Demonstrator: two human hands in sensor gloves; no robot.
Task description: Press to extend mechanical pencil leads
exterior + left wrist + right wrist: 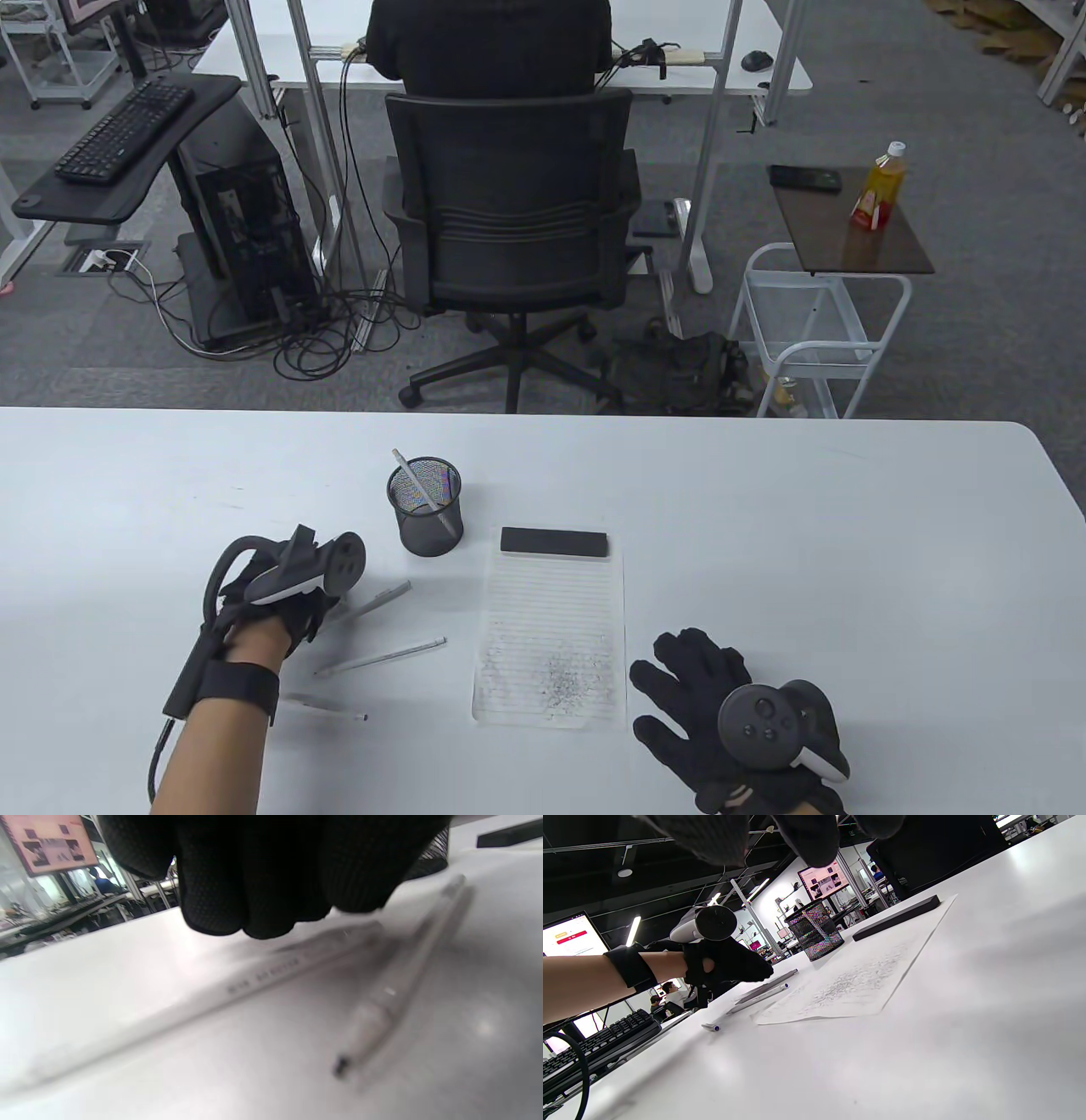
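White table [848, 552] carries a lined paper sheet [551, 628] at centre; mesh cup [425, 508] at 11 o'clock holds 1 pencil [420, 491]. Right hand [730, 722] lies spread at 4 o'clock. Left hand [280, 594], fingers curled, empty, hovers over 3 loose mechanical pencils [382, 656] at 8 o'clock

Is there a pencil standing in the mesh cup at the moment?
Yes, one pencil leans inside the mesh cup.
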